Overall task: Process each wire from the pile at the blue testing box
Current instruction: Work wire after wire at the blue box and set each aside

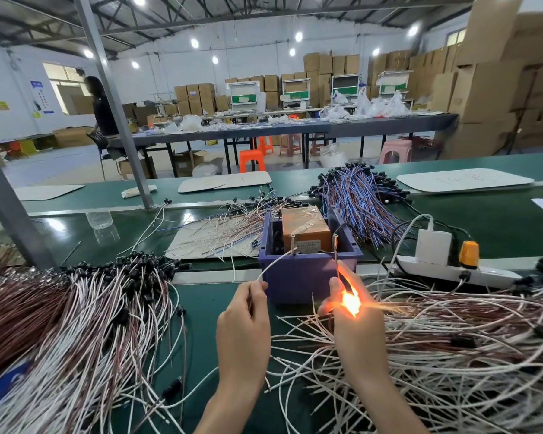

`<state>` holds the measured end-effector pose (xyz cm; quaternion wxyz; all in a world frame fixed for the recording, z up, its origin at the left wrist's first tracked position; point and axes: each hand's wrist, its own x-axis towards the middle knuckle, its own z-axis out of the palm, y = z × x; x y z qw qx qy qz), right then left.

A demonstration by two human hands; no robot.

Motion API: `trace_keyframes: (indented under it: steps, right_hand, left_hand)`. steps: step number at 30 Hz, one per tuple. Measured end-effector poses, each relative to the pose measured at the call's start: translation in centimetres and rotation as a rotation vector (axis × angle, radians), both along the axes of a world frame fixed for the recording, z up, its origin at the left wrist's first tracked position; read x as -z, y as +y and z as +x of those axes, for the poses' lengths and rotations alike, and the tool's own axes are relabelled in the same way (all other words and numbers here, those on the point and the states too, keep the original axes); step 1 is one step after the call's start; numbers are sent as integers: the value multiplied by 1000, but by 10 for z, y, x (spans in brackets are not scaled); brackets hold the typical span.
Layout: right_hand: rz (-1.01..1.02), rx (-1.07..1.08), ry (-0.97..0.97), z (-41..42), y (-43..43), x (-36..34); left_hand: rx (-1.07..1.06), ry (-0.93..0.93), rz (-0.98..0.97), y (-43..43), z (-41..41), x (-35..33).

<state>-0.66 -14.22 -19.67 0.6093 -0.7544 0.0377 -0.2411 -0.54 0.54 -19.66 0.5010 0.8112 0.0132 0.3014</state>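
Fingertips of the right hand [355,327] lost in an orange glow [351,300], label [308,245] in the blue testing box [308,272] too small to be read, left pile [60,324] and right pile [467,355] cut off at the edges

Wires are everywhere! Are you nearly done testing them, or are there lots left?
One is in hand: the left hand holds a white wire to one post of the blue testing box, the right hand holds a lead at the second post, and an orange glow shines there. The neat pile on the left may be finished ones; the tangled pile on the right looks still to do. Probably lots left.
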Motion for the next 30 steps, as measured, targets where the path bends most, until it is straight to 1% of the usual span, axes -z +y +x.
trace_keyframes:
  steps: [3, 6, 8, 10, 13, 15, 17, 18, 21, 23, 25, 27, 29, 30]
  right_hand:
    - [-26, -3, 1, -1, -1, -2]
    - [-40, 29, -39, -8, -1, -7]
    - [12, 86, -80, -17, -2, -11]
    - [108, 127, -134, -26, -6, -17]
    - [231, 147, -218, -34, -22, -34]
    - [260, 191, -257, -34, -42, -47]
    - [273, 266, -274, -32, -66, -62]
    - [275, 313, -266, -30, -80, -69]
    - [254, 421, -204, -22, -120, -85]
    - [177, 467, -155, -18, -142, -91]
    - [64, 512, -99, -17, -161, -96]
    - [-124, 581, -22, -18, -174, -98]
    - [-392, 754, 51, -23, -182, -98]
    - [-490, 825, 34, -26, -183, -97]
  left_hand:
    - [27, 1, -10, 0, 0, 1]
    - [96, 0, -25, -3, -2, 0]
    - [180, -7, -50, -7, -5, -1]
    - [240, -34, -70, -10, -9, -3]
    - [256, -78, -161, -12, -12, -7]
    - [234, -78, -241, -10, -12, -10]
    - [205, -29, -302, -6, -9, -11]
    - [206, 33, -350, -4, -7, -11]
    - [303, 297, -525, -2, -3, -9]
    - [387, 456, -588, -4, -2, -7]
    - [430, 559, -547, -7, -2, -6]
    - [461, 596, -463, -9, -3, -6]
    - [499, 583, -427, -10, -5, -7]
    - [519, 568, -418, -11, -6, -8]
